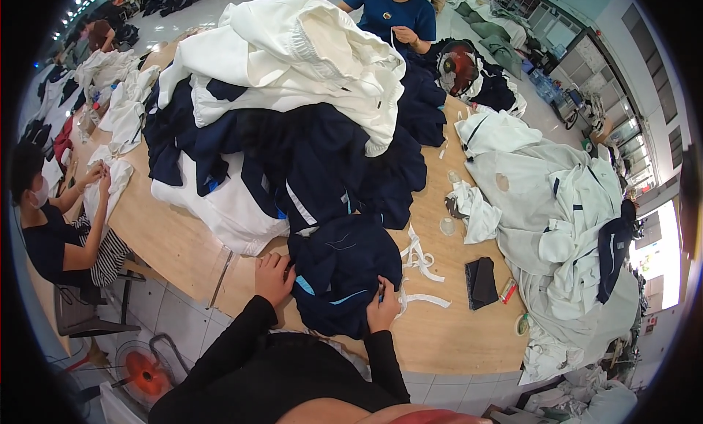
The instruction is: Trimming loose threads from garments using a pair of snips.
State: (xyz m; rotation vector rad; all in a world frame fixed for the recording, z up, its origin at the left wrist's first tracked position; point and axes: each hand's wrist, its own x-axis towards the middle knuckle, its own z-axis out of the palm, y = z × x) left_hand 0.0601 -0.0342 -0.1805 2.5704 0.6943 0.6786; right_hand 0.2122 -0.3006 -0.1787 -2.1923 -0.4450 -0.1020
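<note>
A navy garment with light blue trim lies bunched on the wooden table right in front of me; loose thread shows on its top. At its left edge my left hand has curled fingers, closed on the cloth; the fingertips are partly hidden. My right hand pinches the garment's lower right edge between thumb and fingers. White tape strips lie just right of the garment. Behind it rises a pile of navy garments topped by white garments, one with a gathered elastic edge.
On the table's right are a dark wallet-like item, a small red item, a tape roll and heaped pale garments. Co-workers sit at left and stand across the table. A floor fan stands lower left.
</note>
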